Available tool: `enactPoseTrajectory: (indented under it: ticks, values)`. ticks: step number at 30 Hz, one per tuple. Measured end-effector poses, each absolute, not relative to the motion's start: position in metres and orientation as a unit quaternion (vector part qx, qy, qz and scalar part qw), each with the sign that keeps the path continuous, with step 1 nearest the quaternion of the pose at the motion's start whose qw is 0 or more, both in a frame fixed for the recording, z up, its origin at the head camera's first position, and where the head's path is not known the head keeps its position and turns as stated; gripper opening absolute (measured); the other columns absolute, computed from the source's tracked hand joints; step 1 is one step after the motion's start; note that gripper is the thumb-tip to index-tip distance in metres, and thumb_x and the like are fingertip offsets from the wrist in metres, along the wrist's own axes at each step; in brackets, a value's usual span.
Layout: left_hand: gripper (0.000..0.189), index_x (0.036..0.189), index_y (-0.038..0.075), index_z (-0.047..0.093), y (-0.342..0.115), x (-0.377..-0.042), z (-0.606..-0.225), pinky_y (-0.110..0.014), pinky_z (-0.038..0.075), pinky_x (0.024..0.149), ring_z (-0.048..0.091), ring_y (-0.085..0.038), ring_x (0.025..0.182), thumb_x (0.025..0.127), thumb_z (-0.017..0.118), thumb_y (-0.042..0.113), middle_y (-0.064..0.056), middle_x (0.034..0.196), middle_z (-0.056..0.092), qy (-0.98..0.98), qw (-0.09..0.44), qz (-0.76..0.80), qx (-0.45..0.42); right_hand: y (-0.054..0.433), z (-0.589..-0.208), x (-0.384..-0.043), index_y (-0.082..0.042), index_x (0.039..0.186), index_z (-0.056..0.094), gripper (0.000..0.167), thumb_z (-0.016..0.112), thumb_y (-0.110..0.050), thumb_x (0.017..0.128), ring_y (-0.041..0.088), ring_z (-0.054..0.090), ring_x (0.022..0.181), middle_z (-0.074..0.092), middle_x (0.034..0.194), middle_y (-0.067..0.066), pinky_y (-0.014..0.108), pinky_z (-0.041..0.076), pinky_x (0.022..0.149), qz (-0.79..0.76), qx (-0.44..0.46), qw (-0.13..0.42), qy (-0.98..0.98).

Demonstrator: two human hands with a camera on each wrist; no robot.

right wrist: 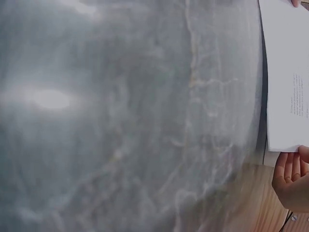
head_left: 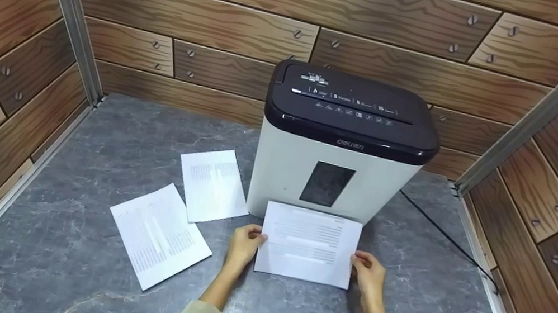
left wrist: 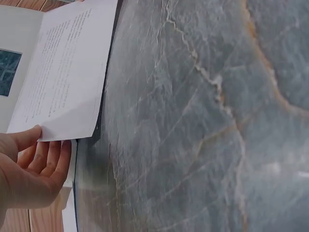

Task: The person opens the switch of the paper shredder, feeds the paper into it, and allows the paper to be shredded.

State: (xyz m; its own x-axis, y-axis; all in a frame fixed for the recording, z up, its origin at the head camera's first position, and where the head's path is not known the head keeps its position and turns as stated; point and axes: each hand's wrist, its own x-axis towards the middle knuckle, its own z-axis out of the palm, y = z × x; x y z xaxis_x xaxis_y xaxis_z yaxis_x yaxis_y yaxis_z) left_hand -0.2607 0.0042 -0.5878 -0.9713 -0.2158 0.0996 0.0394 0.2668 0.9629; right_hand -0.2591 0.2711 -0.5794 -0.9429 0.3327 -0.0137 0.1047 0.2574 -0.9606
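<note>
two sheets [head_left: 158, 238] on grey surface [head_left: 38, 275] | left hand [head_left: 243, 245]: thumb and fingers pinch left edge of paper [head_left: 307, 246] | paper: between hands, before shredder [head_left: 281, 162]; likely light, floppy, easily creased (maybe several leaves thick); best held by both side edges | right hand [head_left: 369, 276]: pinches right edge

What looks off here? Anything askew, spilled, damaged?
The farther paper and nearer paper lie askew and overlapping left of the shredder, while the held paper sits roughly square to it. No spill or damage visible.

Left hand [left wrist: 35, 176] pinching printed paper [left wrist: 72, 67], dark window [left wrist: 7, 72], veined grey surface [left wrist: 188, 121]
</note>
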Motion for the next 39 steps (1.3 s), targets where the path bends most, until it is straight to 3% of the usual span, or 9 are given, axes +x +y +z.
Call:
enactPoseTrajectory:
  ticks: [7,16,25,32,39]
  values:
    - [0.008,0.083,-0.001,0.070,0.003,-0.258,-0.577,-0.033,0.050,0.064,0.064,-0.021,0.071,0.077,0.070,0.005,-0.009,0.076,0.068,-0.787,0.146,-0.594,0.074,0.272,-0.570,-0.258,0.015,0.094,0.061,0.017,0.060,0.000,0.085,0.006,0.056,0.065,0.063,0.080,0.015,0.019,0.049,0.057,0.539,-0.107,0.163,-0.819]
    - [0.008,0.084,0.000,0.071,0.002,-0.257,-0.565,-0.030,0.049,0.061,0.063,-0.018,0.068,0.079,0.070,0.006,-0.007,0.075,0.068,-0.777,0.178,-0.600,0.069,0.269,-0.555,-0.254,0.013,0.093,0.061,0.013,0.059,0.002,0.086,0.020,0.059,0.074,0.063,0.086,0.022,0.014,0.047,0.058,0.503,-0.082,0.190,-0.839]
    - [0.011,0.088,-0.005,0.069,0.003,-0.255,-0.544,-0.026,0.051,0.056,0.062,-0.023,0.064,0.082,0.067,0.004,-0.011,0.076,0.066,-0.727,0.169,-0.662,0.072,0.269,-0.537,-0.254,0.013,0.096,0.060,0.014,0.057,0.002,0.088,0.018,0.061,0.073,0.063,0.088,0.022,0.031,0.054,0.066,0.538,-0.077,0.194,-0.817]
    - [0.015,0.092,-0.011,0.066,0.004,-0.255,-0.527,-0.030,0.054,0.066,0.064,-0.030,0.075,0.084,0.064,0.001,-0.018,0.083,0.066,-0.664,0.162,-0.727,0.063,0.267,-0.517,-0.252,0.013,0.094,0.060,0.013,0.059,0.004,0.086,0.008,0.058,0.069,0.063,0.087,0.023,0.017,0.050,0.061,0.529,-0.065,0.226,-0.816]
    - [0.013,0.091,-0.004,0.069,0.004,-0.252,-0.505,-0.024,0.051,0.062,0.062,-0.019,0.070,0.084,0.066,0.005,-0.010,0.081,0.067,-0.681,0.185,-0.705,0.067,0.264,-0.494,-0.247,0.014,0.095,0.059,0.013,0.059,0.004,0.087,0.012,0.060,0.071,0.062,0.089,0.024,0.016,0.051,0.063,0.555,-0.035,0.250,-0.792]
